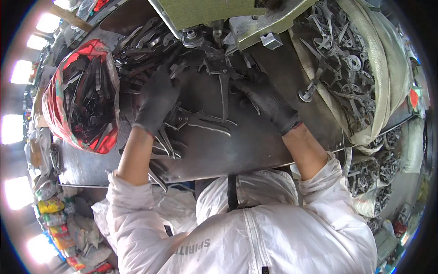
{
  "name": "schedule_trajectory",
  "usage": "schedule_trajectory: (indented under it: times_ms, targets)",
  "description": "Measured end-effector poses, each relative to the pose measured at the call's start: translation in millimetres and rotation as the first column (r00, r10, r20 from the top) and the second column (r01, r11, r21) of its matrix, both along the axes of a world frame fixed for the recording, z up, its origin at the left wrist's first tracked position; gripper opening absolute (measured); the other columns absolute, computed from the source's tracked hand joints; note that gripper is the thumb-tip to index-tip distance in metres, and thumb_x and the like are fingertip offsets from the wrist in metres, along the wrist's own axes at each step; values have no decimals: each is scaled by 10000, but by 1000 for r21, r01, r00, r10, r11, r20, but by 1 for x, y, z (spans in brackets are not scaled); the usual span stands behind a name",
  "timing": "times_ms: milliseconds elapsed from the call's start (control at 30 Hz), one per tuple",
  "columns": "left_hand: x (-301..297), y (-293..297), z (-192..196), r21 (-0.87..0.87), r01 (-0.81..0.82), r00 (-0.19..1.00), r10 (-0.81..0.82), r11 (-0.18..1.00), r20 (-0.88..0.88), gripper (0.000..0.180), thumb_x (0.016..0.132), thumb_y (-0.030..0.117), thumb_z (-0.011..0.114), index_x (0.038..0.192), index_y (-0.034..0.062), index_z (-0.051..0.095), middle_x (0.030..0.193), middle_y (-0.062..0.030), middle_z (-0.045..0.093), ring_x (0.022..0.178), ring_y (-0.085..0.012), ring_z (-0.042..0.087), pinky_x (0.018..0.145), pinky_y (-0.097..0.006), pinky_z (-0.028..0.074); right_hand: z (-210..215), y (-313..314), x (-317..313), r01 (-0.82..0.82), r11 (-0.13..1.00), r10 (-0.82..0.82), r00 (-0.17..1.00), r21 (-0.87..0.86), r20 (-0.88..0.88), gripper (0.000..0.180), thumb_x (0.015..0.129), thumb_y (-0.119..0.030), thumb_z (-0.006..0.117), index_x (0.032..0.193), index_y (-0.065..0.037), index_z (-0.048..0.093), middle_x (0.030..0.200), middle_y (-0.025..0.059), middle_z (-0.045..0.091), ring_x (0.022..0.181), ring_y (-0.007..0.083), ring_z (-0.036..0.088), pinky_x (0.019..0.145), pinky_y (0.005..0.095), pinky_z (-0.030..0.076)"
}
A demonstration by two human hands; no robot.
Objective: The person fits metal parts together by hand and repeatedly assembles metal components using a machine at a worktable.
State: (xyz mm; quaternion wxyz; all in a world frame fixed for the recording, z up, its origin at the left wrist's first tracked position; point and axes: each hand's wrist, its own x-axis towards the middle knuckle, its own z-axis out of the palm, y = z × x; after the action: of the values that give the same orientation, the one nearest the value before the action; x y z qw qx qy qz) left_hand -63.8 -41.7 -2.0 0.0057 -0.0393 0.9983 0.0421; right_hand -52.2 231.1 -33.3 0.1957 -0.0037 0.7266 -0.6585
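Note:
My left hand (159,98), in a black glove, is closed at the edge of a heap of dark metal pieces. A small grey metal part (179,69) shows at its fingertips. My right hand (268,98), also gloved, is curled with its fingertips at a plier-shaped metal part (223,91), which stands under the machine's spindle (217,29) with one handle pointing toward me. A thin metal strip shows below the right palm; its hold is partly hidden. Several curved metal handles (207,123) lie on the table between my forearms.
A green machine head (205,11) overhangs the work spot. At the left stands a red-and-white sack (50,107) of dark metal strips. A pale sack (385,68) at the right holds grey metal parts. The dark metal table (255,150) has its near edge by my body.

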Motion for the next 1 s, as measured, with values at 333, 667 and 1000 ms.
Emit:
schedule_trajectory:
  times_ms: [333,667,1000]
  targets:
    - [54,30,42,746,228,931,-364,626,22,381,1016,220,586,1357,50,580,972,-66,632,808,-133,582,738,-291,486,-7,-8,13,84,933,-81,996,-349,22,199,980,-111,571,1150,-9,570,912,71,627,674,95,608,556,244,501]
    - [50,59,-37,970,-188,953,-213,151,218,276,1039,263,548,1110,19,657,932,-63,691,820,-138,651,723,-272,505,42,161,-19,370,578,590,427,728,-685,343,828,6,612,1152,-75,688,1366,128,584,1260,300,548,1084,405,435]
    - [42,60,-15,964,-198,971,-96,178,217,397,1027,352,565,1209,0,601,957,-77,690,820,-124,671,721,-276,528,23,60,-26,81,950,104,830,303,-548,249,963,-142,648,1196,-55,666,1039,71,696,909,199,673,792,326,545]
